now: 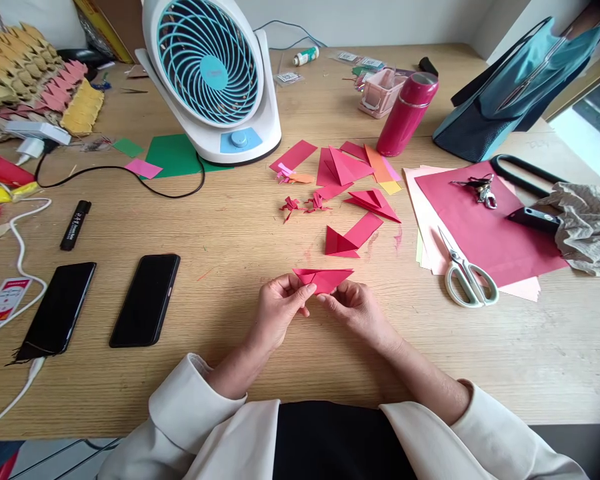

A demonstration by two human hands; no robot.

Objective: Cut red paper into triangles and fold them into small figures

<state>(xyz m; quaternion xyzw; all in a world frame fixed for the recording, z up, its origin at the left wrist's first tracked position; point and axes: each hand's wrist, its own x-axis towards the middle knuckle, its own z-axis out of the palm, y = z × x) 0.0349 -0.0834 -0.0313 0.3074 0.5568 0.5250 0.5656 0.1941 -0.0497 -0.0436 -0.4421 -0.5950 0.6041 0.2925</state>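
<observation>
A folded red paper triangle (325,279), its long edge facing away from me, is held between both hands just above the table. My left hand (279,308) pinches its left part with the thumb on top. On the other side, my right hand (357,310) grips the lower right edge between thumb and fingers; some fingertips are hidden behind the paper. Just beyond lie a partly folded red strip (363,231) and another folded red piece (377,202). Two small red folded paper figures (316,202) sit to their left.
A white fan (273,137) stands at the back. White-handled scissors (473,283) rest on red and pink sheets (485,233) at right. Two dark phones (145,300) and a black marker (75,225) lie at left. A pink thermos (407,113) stands behind loose paper pieces (293,157).
</observation>
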